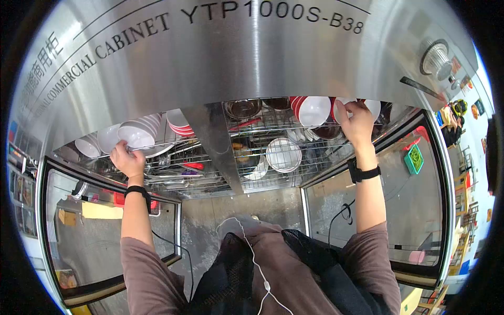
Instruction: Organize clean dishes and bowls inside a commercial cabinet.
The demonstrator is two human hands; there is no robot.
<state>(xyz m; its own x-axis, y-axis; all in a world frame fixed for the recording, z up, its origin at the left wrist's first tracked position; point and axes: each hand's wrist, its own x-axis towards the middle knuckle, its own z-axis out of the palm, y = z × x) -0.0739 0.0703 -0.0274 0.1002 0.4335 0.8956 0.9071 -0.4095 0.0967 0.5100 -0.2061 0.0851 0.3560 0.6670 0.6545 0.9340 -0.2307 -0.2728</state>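
Observation:
Inside the open steel cabinet, my right hand reaches to the top rack at the right, its fingers closed at the rim of a red-and-white bowl. Just left of it, another white bowl with a red outside lies tilted on its side. My left hand is at the front wire edge of the left rack, fingers curled by the wire, under a stack of white bowls. What the left fingertips hold is too small to tell. More red-and-white bowls lean beside the centre post.
Two glass doors stand open, one at the left and one at the right. Lower racks hold white plates and utensils. A green basket shows beyond the right door. Another person is at the far right.

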